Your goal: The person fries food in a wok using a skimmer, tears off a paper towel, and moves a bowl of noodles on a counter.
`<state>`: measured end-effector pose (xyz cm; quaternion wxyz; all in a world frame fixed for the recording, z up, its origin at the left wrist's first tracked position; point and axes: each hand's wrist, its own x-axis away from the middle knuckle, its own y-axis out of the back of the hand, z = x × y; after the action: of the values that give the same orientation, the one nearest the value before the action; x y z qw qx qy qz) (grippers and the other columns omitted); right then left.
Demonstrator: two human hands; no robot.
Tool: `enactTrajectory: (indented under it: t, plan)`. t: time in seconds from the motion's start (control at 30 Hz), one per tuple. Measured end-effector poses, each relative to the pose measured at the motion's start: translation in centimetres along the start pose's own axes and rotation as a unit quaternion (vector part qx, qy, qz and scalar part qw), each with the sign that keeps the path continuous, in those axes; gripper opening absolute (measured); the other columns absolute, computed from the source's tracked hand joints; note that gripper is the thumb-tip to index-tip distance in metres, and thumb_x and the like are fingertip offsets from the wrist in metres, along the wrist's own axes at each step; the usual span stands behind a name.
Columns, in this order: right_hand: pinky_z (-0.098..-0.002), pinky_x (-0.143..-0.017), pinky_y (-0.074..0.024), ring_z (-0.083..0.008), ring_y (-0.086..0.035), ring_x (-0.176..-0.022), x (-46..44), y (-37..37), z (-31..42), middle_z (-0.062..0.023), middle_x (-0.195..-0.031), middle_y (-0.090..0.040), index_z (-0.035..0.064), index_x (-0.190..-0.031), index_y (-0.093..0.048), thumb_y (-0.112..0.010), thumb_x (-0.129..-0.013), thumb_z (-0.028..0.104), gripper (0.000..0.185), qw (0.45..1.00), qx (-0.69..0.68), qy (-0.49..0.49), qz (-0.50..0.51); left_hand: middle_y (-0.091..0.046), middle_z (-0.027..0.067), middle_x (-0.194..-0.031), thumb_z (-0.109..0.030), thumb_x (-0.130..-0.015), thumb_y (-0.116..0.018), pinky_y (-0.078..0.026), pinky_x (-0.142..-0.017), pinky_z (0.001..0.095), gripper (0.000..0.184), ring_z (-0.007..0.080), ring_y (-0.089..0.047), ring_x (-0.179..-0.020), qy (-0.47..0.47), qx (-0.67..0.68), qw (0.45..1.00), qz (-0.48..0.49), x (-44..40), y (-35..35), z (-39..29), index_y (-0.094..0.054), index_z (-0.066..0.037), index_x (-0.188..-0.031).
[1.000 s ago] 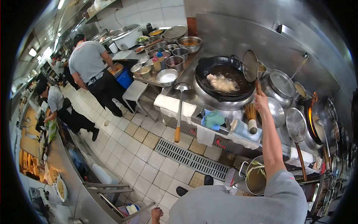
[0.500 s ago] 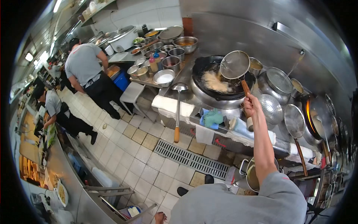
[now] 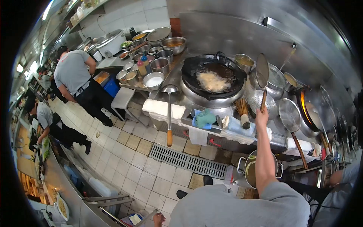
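Strainer (image 3: 262, 70) in the right hand (image 3: 261, 118), raised beside the wok (image 3: 191, 70), on the side away from the row of bowls; its disc stands nearly edge-on to the viewer, so whether its mesh carries anything cannot be told; the fingers are closed around the wooden handle (image 3: 263, 99), a grip that presumably leaves the handle's length between skin and hot metal. The wok sits on the steel range, its deep bowl apparently keeping the pale, foaming food (image 3: 213, 81) gathered in dark oil; the perforated ladle (image 3: 268, 105) and bristle brush (image 3: 242, 108) lie nearby, probably for easy reach. The long ladle (image 3: 169, 89) rests across the front edge, its wooden grip overhanging, perhaps to stay cool and graspable. The right arm extends forward from the shoulder, elbow nearly straight, forearm in line with the hand; the left hand (image 3: 159, 219) hangs low, well apart from the range, its fingers seemingly curled; whether they are clenched or hold anything cannot be told.
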<state>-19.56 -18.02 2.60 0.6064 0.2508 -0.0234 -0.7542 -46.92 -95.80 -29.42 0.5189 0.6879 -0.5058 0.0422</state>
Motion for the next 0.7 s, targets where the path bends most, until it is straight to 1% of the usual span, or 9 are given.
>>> enactTrajectory:
  t: [0.07, 0.1, 0.17, 0.3, 0.43, 0.53, 0.57, 0.63, 0.7]
  plan:
    - [-0.0282, -0.086, -0.0367, -0.0218, -0.051, -0.096, 4.2, -0.3, -1.5, -0.0123, -0.106, -0.053, 0.0002, -0.119, -0.042, -0.051, -0.075, 0.001, 0.045, 0.995, -0.05, 0.038, -0.077, -0.054, 0.0091, -0.06, -0.009, -0.07, -0.048, -0.042, -0.049, 0.0329, 0.012, 0.0225, -0.054, -0.056, 0.29, 0.455, 0.838, -0.077, 1.5, 2.8, -6.6, -0.054, -0.002, -0.063]
    - [-0.0292, -0.089, -0.0339, -0.0251, -0.047, -0.104, 6.6, 0.0, -0.9, -0.0166, -0.113, -0.048, -0.0009, -0.122, -0.039, -0.053, -0.075, 0.005, 0.049, 0.997, -0.025, 0.02, -0.069, -0.054, 0.0095, -0.06, -0.006, -0.07, -0.048, -0.043, -0.046, 0.032, 0.01, 0.0211, -0.054, -0.052, 0.271, 0.425, 0.861, -0.064, 1.1, 3.0, -6.6, -0.052, 0.0, -0.075]
    - [-0.0299, -0.093, -0.0313, -0.0285, -0.043, -0.112, 10.8, 0.0, 0.5, -0.0209, -0.122, -0.044, -0.0013, -0.125, -0.035, -0.056, -0.075, 0.008, 0.055, 0.997, 0.024, -0.04, -0.064, -0.054, 0.0104, -0.061, -0.001, -0.069, -0.047, -0.046, -0.039, 0.0302, 0.032, 0.0183, -0.055, -0.046, 0.232, 0.363, 0.902, -0.042, 0.4, 2.9, -6.1, -0.049, 0.003, -0.1]
    - [-0.0295, -0.092, -0.0321, -0.029, -0.044, -0.112, 15.8, -1.0, 0.3, -0.0215, -0.121, -0.044, 0.0005, -0.127, -0.034, -0.057, -0.074, 0.007, 0.058, 0.988, 0.066, -0.109, -0.091, -0.055, 0.0107, -0.063, 0.0, -0.068, -0.047, -0.047, -0.039, 0.0295, 0.032, 0.0178, -0.056, -0.048, 0.277, 0.432, 0.856, -0.065, 0.4, 1.7, -5.2, -0.05, 0.003, -0.099]
    - [-0.0332, -0.085, -0.0363, -0.0291, -0.051, -0.097, 17.4, 0.3, -0.5, -0.0201, -0.113, -0.049, 0.0006, -0.12, -0.042, -0.056, -0.073, 0.006, 0.049, 0.989, 0.03, -0.142, 0.004, -0.056, 0.0119, -0.064, 0.0, -0.065, -0.05, -0.047, -0.042, 0.0313, 0.029, 0.0203, -0.057, -0.05, 0.304, 0.421, 0.848, -0.105, 1.6, 2.0, -5.3, -0.052, 0.002, -0.093]
    - [-0.0341, -0.076, -0.0409, -0.0215, -0.051, -0.083, 20.5, 0.9, 6.5, -0.011, -0.099, -0.053, 0.0025, -0.117, -0.045, -0.056, -0.077, 0.007, 0.042, 0.922, 0.331, 0.174, -0.098, -0.057, 0.0134, -0.064, -0.001, -0.06, -0.054, -0.048, -0.049, 0.0343, 0.021, 0.0244, -0.057, -0.051, 0.292, 0.264, 0.905, -0.164, 2.1, 1.1, -3.3, -0.055, 0.001, -0.08]
    - [-0.0327, -0.078, -0.0409, -0.0205, -0.051, -0.085, 21.6, 0.2, 6.7, -0.01, -0.098, -0.053, 0.002, -0.112, -0.048, -0.057, -0.078, 0.01, 0.036, 0.945, 0.259, 0.195, -0.05, -0.057, 0.0139, -0.063, -0.002, -0.058, -0.055, -0.048, -0.052, 0.0353, 0.018, 0.0259, -0.057, -0.052, 0.278, 0.185, 0.925, -0.183, 2.9, 0.4, -2.4, -0.055, 0.0, -0.075]
    - [-0.0329, -0.079, -0.0404, -0.021, -0.051, -0.086, 24.6, -3.3, 6.2, -0.0123, -0.1, -0.053, 0.0006, -0.111, -0.049, -0.058, -0.076, 0.01, 0.037, 0.99, 0.075, 0.029, 0.112, -0.058, 0.0141, -0.063, -0.003, -0.055, -0.057, -0.047, -0.056, 0.0361, 0.013, 0.0279, -0.057, -0.055, 0.289, 0.11, 0.932, -0.187, 4.5, 0.3, -2.3, -0.054, -0.001, -0.068]
    - [-0.0324, -0.08, -0.04, -0.0204, -0.051, -0.087, 26.2, -8.2, 1.7, -0.0113, -0.1, -0.053, -0.0005, -0.11, -0.048, -0.06, -0.075, 0.01, 0.039, 0.971, -0.052, -0.092, 0.213, -0.058, 0.0138, -0.063, -0.004, -0.054, -0.058, -0.048, -0.059, 0.0363, 0.01, 0.029, -0.057, -0.059, 0.302, 0.059, 0.933, -0.185, 5.5, 0.4, -2.6, -0.053, -0.001, -0.062]
